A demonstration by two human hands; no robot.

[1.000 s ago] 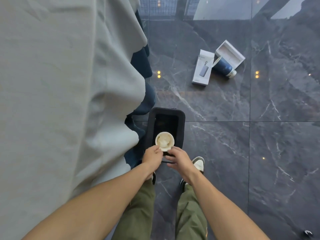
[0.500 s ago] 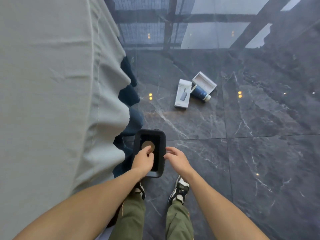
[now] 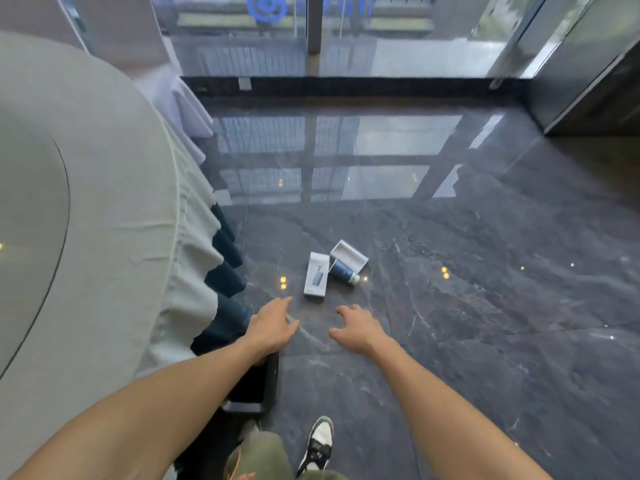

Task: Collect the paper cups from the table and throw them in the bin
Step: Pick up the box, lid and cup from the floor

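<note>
The black bin (image 3: 267, 386) stands on the floor beside the table, mostly hidden under my left forearm. No paper cup shows in this view; the bin's inside is dark and covered. My left hand (image 3: 272, 326) hovers above the bin's far end, fingers spread and holding nothing. My right hand (image 3: 356, 328) is level with it a little to the right, over bare floor, also spread and holding nothing.
A round table (image 3: 104, 209) with a grey cloth and dark skirt fills the left. On the dark marble floor ahead lie a white box (image 3: 316, 274), an open box tray (image 3: 349, 255) and a dark blue tube (image 3: 343, 271). Glass doors (image 3: 398, 36) stand beyond. My shoe (image 3: 318, 441) is below.
The paper cup held over the bin dropped inside and went out of sight. Both hands let go and rose away with spread fingers. The view tilted up toward the doors.
</note>
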